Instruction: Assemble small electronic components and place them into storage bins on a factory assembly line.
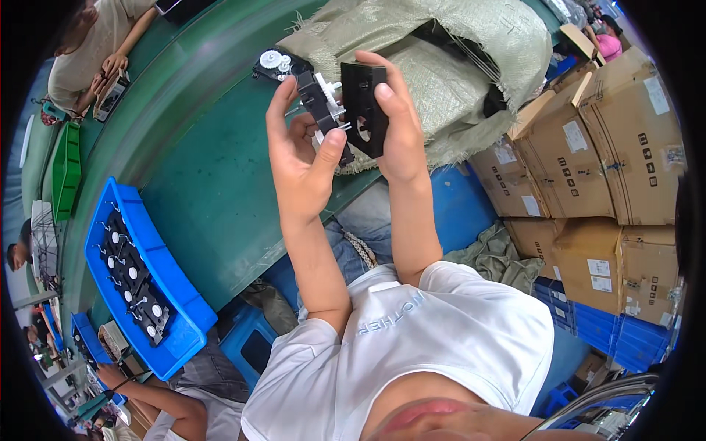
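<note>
Plainly, left grip (pixel 303 176) holds one mechanism (pixel 318 103), right grip (pixel 404 140) one black housing (pixel 363 92).

Left hand (pixel 305 173) grips a black plastic frame with white parts and slender pins (pixel 315 103); right hand (pixel 403 140) grips a black, box-shaped plastic housing (pixel 362 92) just beside it. A black mechanism with round white gears (pixel 272 60) lies beyond, near a grey-green woven sack (pixel 507 33). At left: long blue plastic tray (pixel 184 301) holding black parts with white discs (pixel 133 259).
</note>
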Available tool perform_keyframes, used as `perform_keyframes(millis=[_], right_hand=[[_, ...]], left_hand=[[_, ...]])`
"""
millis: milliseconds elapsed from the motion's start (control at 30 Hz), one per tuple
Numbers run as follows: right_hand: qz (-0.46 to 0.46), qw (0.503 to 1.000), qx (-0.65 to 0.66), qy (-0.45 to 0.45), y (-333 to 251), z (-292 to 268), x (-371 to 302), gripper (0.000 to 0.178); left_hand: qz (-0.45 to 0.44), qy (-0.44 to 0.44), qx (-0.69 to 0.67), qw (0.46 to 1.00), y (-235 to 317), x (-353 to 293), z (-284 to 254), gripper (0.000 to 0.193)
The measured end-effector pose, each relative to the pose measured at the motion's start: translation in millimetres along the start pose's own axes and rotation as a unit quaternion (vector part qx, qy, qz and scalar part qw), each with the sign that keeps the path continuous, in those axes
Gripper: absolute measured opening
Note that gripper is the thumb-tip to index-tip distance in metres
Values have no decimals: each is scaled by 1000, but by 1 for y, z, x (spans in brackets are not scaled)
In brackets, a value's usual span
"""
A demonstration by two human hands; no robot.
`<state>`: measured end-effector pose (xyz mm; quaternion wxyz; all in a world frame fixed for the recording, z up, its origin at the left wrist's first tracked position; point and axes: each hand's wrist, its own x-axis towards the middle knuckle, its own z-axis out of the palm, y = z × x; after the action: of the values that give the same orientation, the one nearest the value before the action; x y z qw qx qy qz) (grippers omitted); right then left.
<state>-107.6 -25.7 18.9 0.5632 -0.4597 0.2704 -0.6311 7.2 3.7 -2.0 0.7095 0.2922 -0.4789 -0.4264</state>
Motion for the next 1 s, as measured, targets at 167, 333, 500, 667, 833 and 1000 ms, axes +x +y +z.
perform_keyframes(millis=[167, 333, 500, 667, 833, 1000], right_hand=[[-1, 1000, 17, -18, 5, 1, 0, 43], [6, 1000, -13, -21, 3, -1, 0, 41], [10, 1000, -20, -19, 7, -1, 1, 40], [4, 1000, -25, -15, 10, -1, 2, 39], [20, 1000, 5, -12, 10, 2, 2, 39], [31, 999, -9, 9, 13, 1, 3, 42]], left_hand=[[-22, -7, 39, 999, 7, 0, 1, 72], [-40, 7, 33, 999, 9, 0, 0, 70], [-47, -2, 53, 997, 6, 0, -1, 70], [-45, -8, 42, 998, 1, 1, -1, 69], [-61, -9, 59, 996, -1, 0, -2, 68], [-53, -17, 92, 994, -1, 0, 3, 66]])
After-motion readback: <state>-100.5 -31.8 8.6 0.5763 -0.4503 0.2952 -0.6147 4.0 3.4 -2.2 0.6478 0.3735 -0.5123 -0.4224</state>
